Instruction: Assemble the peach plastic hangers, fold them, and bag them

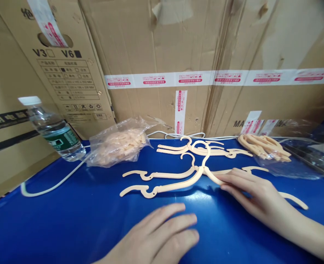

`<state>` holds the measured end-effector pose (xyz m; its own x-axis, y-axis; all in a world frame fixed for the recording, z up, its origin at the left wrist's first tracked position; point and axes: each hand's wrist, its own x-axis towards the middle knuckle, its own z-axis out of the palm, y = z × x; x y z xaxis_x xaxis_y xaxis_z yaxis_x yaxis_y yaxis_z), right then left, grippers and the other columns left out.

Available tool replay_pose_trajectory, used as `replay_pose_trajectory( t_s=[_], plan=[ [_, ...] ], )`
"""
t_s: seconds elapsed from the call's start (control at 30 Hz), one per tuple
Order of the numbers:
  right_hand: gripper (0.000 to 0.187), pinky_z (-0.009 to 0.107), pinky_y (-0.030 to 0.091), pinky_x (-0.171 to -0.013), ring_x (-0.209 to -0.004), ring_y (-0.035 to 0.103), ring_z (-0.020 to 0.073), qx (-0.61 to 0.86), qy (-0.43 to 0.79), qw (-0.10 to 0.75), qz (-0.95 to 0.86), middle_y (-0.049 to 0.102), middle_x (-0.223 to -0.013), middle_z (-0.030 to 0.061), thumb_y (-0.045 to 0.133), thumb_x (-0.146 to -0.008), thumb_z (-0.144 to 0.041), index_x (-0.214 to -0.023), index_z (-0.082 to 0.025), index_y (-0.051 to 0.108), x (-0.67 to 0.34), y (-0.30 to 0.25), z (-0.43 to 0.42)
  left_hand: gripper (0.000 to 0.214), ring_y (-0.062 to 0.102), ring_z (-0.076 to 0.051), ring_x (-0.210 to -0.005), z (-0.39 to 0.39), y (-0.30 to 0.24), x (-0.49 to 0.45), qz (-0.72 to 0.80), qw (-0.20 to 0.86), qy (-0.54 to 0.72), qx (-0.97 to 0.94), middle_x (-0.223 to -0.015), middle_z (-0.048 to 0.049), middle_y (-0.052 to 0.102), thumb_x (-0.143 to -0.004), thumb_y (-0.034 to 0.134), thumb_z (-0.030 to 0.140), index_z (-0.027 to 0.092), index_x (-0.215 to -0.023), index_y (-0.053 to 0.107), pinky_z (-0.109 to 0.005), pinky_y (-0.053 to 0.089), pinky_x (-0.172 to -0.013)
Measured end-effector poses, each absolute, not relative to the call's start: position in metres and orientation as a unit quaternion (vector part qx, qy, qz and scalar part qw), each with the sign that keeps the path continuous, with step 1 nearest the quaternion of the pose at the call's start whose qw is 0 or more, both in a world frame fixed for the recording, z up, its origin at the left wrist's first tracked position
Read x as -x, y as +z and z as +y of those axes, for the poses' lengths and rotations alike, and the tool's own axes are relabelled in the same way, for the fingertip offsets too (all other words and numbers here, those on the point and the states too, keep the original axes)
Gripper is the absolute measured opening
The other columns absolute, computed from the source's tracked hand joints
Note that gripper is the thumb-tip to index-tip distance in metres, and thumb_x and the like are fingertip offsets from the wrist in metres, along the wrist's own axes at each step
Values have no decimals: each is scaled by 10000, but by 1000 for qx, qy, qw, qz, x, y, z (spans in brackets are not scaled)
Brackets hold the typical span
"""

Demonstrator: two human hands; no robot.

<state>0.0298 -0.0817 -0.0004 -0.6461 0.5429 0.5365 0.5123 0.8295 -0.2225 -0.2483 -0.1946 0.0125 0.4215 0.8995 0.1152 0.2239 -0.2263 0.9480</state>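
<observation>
The right hand (250, 190) hides part of the nearest hanger (173, 186).

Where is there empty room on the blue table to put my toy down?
The biggest bare patch of the blue table is front left, between the white cable, the nearest hanger and the left hand. A strip lies between it and the right hand. The back is crowded: bottle, bagged parts, stacked hangers.
</observation>
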Motion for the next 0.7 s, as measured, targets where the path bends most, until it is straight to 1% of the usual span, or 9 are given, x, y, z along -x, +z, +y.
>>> replay_pose_trajectory(
  t_s=[0.03, 0.07, 0.13, 0.17, 0.3, 0.37, 0.47, 0.57, 0.7],
  plan=[
    [257, 323, 561, -779, -928, 660, 205, 290, 30, 296, -909, 691, -1070, 82, 489, -956, -198, -1167, -234, 630, -29, -1, -82, 380, 432, -354, -1317, -191, 10, 251, 405, 437, 347, -724, -1303, -60, 620, -790, 726, 299, 337, -1166, 692, -479, 163, -1150],
    [241, 329, 558, -776, -926, 654, 207, 292, 36, 287, -912, 691, -1055, 81, 490, -955, -196, -1140, -231, 639, -27, -2, -82, 448, 399, -366, -1340, -187, 6, 254, 405, 408, 330, -748, -1357, -55, 572, -785, 730, 298, 333, -1225, 653, -499, 109, -1155],
    [207, 326, 554, -769, -915, 645, 203, 295, 46, 277, -913, 684, -1021, 78, 490, -953, -189, -1069, -224, 658, -25, -4, -83, 556, 375, -395, -1347, -180, -7, 262, 402, 342, 318, -788, -1410, -65, 514, -751, 759, 338, 315, -1286, 608, -527, 63, -1151],
    [199, 319, 552, -766, -911, 641, 200, 297, 50, 275, -913, 676, -1009, 78, 488, -953, -184, -1043, -219, 662, -23, -5, -84, 589, 369, -405, -1348, -176, -14, 265, 405, 305, 307, -806, -1427, -72, 493, -745, 762, 359, 309, -1306, 591, -537, 69, -1147],
    [193, 326, 536, -755, -883, 616, 199, 295, 51, 272, -915, 649, -958, 79, 479, -955, -166, -1006, -204, 662, -21, -8, -84, 704, 397, -438, -1323, -173, -31, 273, 400, 158, 269, -862, -1454, -112, 461, -736, 750, 470, 304, -1378, 514, -574, 184, -1122],
    [191, 344, 526, -740, -864, 600, 208, 293, 44, 268, -917, 650, -933, 82, 481, -960, -176, -1012, -207, 662, -20, -8, -82, 711, 397, -427, -1329, -175, -28, 272, 407, 111, 242, -874, -1470, -109, 441, -762, 708, 520, 312, -1402, 479, -596, 199, -1121],
    [192, 360, 520, -739, -877, 586, 220, 295, 39, 271, -915, 655, -943, 92, 477, -966, -192, -1010, -206, 663, -21, -10, -77, 659, 355, -380, -1370, -179, -10, 268, 460, 64, 163, -871, -1510, -90, 383, -844, 610, 524, 299, -1435, 423, -616, 212, -1123],
    [198, 378, 520, -775, -922, 582, 229, 306, 38, 278, -910, 646, -983, 92, 461, -968, -187, -1010, -210, 653, -23, -11, -72, 638, 364, -368, -1369, -181, 9, 264, 474, 30, 84, -876, -1514, -94, 371, -885, 546, 530, 270, -1448, 398, -607, 305, -1093],
    [233, 405, 510, -857, -1025, 563, 235, 325, 41, 277, -903, 603, -1107, 104, 438, -975, -194, -1139, -220, 602, -27, -10, -71, 642, 378, -363, -1363, -179, 16, 265, 465, -15, 62, -883, -1516, -99, 359, -904, 505, 539, 242, -1459, 376, -581, 379, -1066]
  ],
)
